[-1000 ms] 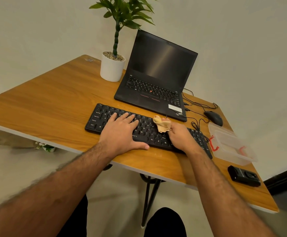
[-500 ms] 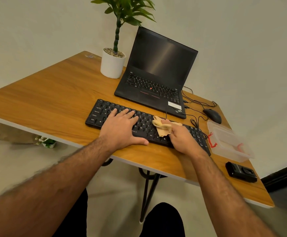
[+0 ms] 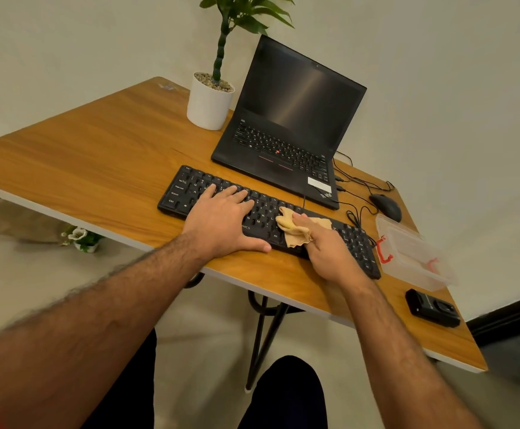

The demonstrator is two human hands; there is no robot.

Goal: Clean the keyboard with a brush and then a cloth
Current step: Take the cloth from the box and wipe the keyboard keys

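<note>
A black keyboard [image 3: 187, 193] lies near the front edge of the wooden table [image 3: 98, 168]. My left hand [image 3: 221, 221] rests flat on its left half, fingers straight on the keys and thumb along the front edge. My right hand [image 3: 326, 249] holds a crumpled tan cloth [image 3: 296, 230] and presses it onto the keys right of the middle. The cloth bunches out to the left of my fingers. No brush is in view.
An open black laptop [image 3: 289, 131] stands behind the keyboard, with a potted plant [image 3: 210, 100] to its left. At the right are a black mouse [image 3: 385, 207] with cables, a clear plastic box [image 3: 413, 255] with red clips and a small black device [image 3: 432, 308].
My right hand has slid the cloth to the left along the keys and flattened it onto them. The left hand has stayed put on the keyboard.
</note>
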